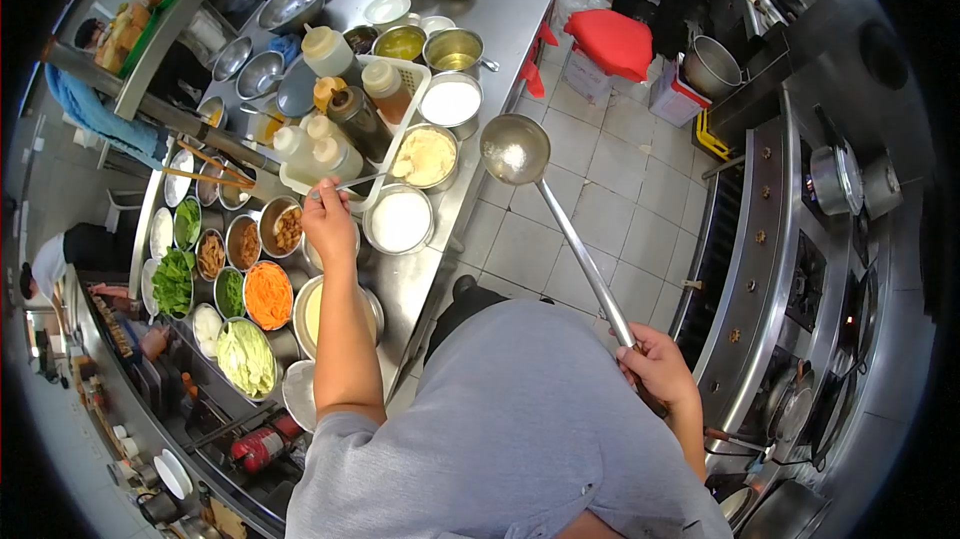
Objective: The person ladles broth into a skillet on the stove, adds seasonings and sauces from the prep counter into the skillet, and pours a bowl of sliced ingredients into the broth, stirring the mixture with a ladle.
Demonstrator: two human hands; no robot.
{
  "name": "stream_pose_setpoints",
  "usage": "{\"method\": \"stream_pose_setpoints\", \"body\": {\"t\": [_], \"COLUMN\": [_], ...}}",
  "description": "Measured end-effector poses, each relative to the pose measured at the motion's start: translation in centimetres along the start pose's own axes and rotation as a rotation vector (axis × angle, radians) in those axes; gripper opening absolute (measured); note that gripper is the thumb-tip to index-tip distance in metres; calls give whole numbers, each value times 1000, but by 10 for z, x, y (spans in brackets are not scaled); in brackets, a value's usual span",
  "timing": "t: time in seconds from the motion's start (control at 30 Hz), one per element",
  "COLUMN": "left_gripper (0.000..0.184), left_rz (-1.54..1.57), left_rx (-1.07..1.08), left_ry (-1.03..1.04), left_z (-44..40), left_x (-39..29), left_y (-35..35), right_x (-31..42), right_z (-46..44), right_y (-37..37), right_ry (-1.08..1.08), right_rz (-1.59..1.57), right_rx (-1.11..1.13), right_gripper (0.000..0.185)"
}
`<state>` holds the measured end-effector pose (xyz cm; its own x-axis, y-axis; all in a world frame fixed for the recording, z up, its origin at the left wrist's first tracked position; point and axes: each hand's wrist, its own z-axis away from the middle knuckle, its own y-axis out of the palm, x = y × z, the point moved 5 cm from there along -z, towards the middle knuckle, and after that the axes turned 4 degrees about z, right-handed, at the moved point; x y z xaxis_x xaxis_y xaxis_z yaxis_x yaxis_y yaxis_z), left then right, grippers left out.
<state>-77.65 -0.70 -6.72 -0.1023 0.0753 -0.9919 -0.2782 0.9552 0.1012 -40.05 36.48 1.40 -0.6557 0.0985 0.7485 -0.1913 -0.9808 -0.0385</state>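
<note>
While my left hand [330, 224] is pinching a spoon [362, 180], my right hand [660, 367] is clasping a ladle [575, 247]. Far-end steadiness is likely helping.

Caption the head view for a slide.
Person's left grip holds a thin silver metal utensil pointing toward pale-yellow paste; right grip holds a long-handled round silver metal ladle.

Steel ladle [574, 239] | bowl up (whitish inside) | thin utensil [360, 180] | near yellow paste [428, 156]
</note>
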Motion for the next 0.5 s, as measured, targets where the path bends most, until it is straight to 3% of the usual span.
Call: {"method": "stream_pose_setpoints", "body": {"t": [0.37,0.5], "left_gripper": [27,26], "left_rz": [63,279], "left_rx": [9,70], "left_ry": [-30,-148], "left_z": [-2,11], "left_x": [-4,-28], "left_y": [4,29], "right_x": [-6,2], "right_z": [0,1], "right_y": [-1,2], "right_ry": [14,7], "right_rz": [-14,10], "right_rx": [1,37], "right_gripper": [33,31]}}
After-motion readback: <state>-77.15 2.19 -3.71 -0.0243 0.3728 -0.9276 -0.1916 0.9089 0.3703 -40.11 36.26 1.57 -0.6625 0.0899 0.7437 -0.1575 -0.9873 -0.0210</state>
